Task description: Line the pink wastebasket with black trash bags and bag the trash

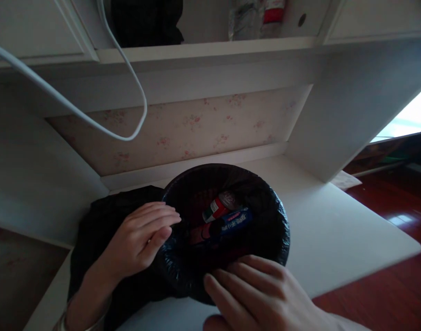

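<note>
A round trash bin [286, 230], lined with a black plastic bag, stands on the white tabletop. Inside it lie a red-and-green jar or can [215, 208] and a blue packet [236, 219] with white lettering; the dim lower part of the bin is hard to make out. At the bin's left rim is my left hand [141, 236], fingers stretched out and thumb apart, holding nothing. My right hand [258, 292] is over the near rim with its fingers extended and nothing visible in them. Whether either hand presses on the liner I cannot tell.
Black sheet or bag material [93, 239] lies left of the bin. A white cable [75, 110] loops down at the upper left. Above is a shelf [210, 49] with a black bag and a red-labelled bottle [274, 11]. The tabletop [351, 239] ends over a reddish floor.
</note>
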The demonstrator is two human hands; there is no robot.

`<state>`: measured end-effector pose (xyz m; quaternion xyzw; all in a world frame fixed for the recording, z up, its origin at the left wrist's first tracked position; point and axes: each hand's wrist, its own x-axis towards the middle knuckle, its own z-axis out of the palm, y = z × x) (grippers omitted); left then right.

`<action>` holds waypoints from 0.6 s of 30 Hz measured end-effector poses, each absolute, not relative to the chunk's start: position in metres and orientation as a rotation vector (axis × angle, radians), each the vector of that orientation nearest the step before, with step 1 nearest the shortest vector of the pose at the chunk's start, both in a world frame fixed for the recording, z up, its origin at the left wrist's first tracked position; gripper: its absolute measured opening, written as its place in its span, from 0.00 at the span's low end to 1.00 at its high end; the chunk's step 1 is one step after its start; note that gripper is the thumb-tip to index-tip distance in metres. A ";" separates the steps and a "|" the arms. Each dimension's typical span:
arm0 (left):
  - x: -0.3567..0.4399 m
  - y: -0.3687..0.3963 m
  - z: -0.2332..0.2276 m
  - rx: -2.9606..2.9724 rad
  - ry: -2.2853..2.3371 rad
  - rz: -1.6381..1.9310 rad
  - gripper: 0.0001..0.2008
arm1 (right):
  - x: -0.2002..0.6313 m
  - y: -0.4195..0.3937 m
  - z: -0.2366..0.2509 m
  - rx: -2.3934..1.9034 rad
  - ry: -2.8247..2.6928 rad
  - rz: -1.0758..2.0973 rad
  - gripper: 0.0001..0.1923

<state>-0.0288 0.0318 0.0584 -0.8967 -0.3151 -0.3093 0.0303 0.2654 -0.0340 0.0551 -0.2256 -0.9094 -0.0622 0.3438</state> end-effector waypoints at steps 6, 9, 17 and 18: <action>-0.036 0.047 0.048 -2.773 -0.885 -1.103 0.13 | 0.284 -0.016 0.041 -0.516 -2.357 -0.050 0.18; -0.037 0.049 0.045 -2.741 -0.848 -1.152 0.13 | 0.306 -0.006 0.039 -0.456 -2.320 0.022 0.16; -0.018 0.031 0.042 -2.700 -0.841 -1.019 0.14 | 0.343 0.021 0.052 -0.687 -2.412 0.131 0.06; -0.011 0.025 0.043 -2.693 -0.831 -0.986 0.16 | 0.340 0.016 0.058 -0.723 -2.448 0.108 0.10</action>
